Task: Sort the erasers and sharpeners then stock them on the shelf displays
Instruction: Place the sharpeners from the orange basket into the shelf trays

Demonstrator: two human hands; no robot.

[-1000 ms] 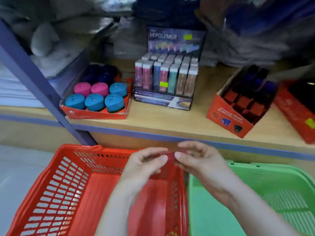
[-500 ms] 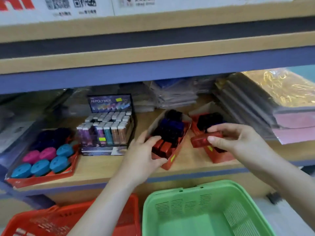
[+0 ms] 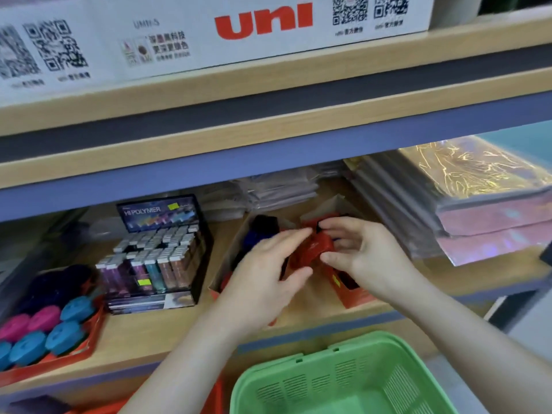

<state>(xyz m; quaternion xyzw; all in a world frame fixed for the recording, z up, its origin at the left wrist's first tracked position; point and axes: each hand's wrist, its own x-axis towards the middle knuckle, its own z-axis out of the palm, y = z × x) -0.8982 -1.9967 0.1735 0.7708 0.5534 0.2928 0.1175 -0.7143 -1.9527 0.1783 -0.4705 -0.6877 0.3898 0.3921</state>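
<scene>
Both hands meet over the shelf on a small red sharpener (image 3: 313,249). My left hand (image 3: 268,273) pinches its left end and my right hand (image 3: 367,255) grips its right end. Below them stand two open red display boxes: the left box (image 3: 222,276) with dark blue and black sharpeners, and the right box (image 3: 355,295), largely hidden by my right hand. Further left stand a black Hi Polymer eraser display (image 3: 155,252) and a red tray of round pink and blue sharpeners (image 3: 44,333).
A green basket (image 3: 343,380) sits below the shelf edge at the front right, with a red basket (image 3: 218,395) partly showing to its left. Wrapped paper stacks (image 3: 490,204) fill the shelf's right side. A white uni carton (image 3: 209,31) sits on the upper shelf.
My view rose from the baskets to the shelf. My left hand left the left box's rim and joined my right hand on the red sharpener, which now sits between the two boxes.
</scene>
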